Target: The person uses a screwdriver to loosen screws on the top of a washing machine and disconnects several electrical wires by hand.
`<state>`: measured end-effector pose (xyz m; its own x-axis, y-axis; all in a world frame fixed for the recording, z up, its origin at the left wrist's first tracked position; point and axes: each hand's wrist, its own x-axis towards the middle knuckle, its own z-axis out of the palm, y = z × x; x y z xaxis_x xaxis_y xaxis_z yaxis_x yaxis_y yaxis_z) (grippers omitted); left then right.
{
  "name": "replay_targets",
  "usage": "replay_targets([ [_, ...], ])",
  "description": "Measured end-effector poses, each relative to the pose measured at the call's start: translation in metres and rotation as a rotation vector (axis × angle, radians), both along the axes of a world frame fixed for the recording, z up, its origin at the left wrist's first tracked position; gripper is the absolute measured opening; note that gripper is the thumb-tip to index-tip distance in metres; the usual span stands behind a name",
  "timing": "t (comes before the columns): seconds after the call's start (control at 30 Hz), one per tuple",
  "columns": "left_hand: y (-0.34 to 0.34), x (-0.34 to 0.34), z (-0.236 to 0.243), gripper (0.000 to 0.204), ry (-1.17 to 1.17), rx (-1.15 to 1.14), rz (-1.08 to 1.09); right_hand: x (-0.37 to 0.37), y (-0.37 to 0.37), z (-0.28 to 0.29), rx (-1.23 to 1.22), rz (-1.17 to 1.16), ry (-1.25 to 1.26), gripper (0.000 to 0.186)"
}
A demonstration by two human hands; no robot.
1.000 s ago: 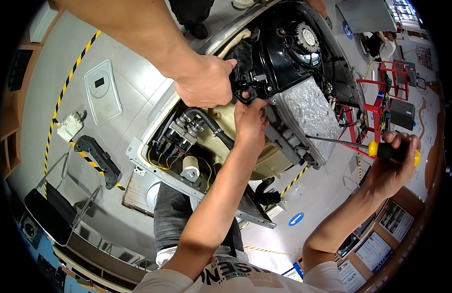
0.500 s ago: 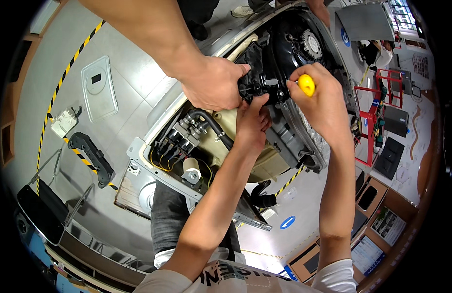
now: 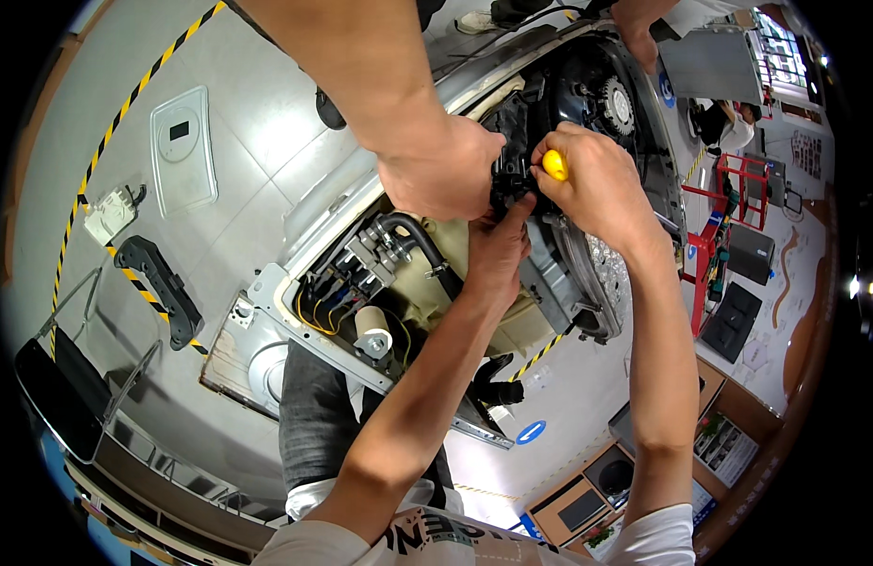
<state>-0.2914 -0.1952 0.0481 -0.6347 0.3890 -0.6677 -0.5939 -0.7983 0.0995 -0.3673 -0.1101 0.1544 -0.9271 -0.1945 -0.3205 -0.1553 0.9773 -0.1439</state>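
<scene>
My right hand [image 3: 592,184] is closed round the yellow handle [image 3: 555,165] of what looks like a screwdriver. Its shaft is hidden, and it points down at a black fitting [image 3: 508,189] inside an open metal appliance cabinet [image 3: 276,297]. Thumb up, my left hand [image 3: 498,255] grips the lower edge of that fitting; its other fingers are partly hidden. From above, a co-worker's hand [image 3: 441,170] presses on the fitting's left side. Beyond my right hand sits a large black drum housing [image 3: 559,80] with a pale toothed wheel [image 3: 616,106].
In the cabinet are a black curved hose [image 3: 427,250], a metal valve block [image 3: 369,257], yellow wires and a white cylinder [image 3: 372,330]. A flat panel [image 3: 184,146] and a black curved part [image 3: 161,292] lie on the floor at left. A red frame [image 3: 705,274] stands at right.
The yellow handle and my right hand have shifted left, closer to the black fitting. The co-worker's hand has moved further over it. The whole view has shifted slightly.
</scene>
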Motion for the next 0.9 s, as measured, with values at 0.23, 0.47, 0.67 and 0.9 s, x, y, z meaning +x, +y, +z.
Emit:
replay_targets([
  [0.23,0.000,-0.002,0.004,0.025,0.007,-0.038,0.036,-0.024,0.003,0.002,0.099,0.267,-0.154,0.014],
  [0.47,-0.001,0.001,-0.002,0.023,0.003,-0.005,-0.002,-0.048,-0.001,-0.004,0.166,0.478,-0.297,0.018],
  [0.67,-0.002,-0.001,0.000,0.023,0.046,0.001,0.009,-0.053,-0.003,-0.002,0.193,0.480,-0.357,0.016],
  [0.9,-0.010,0.005,0.009,0.019,0.017,-0.061,-0.042,-0.030,0.000,0.042,-0.112,0.235,-0.229,0.016],
])
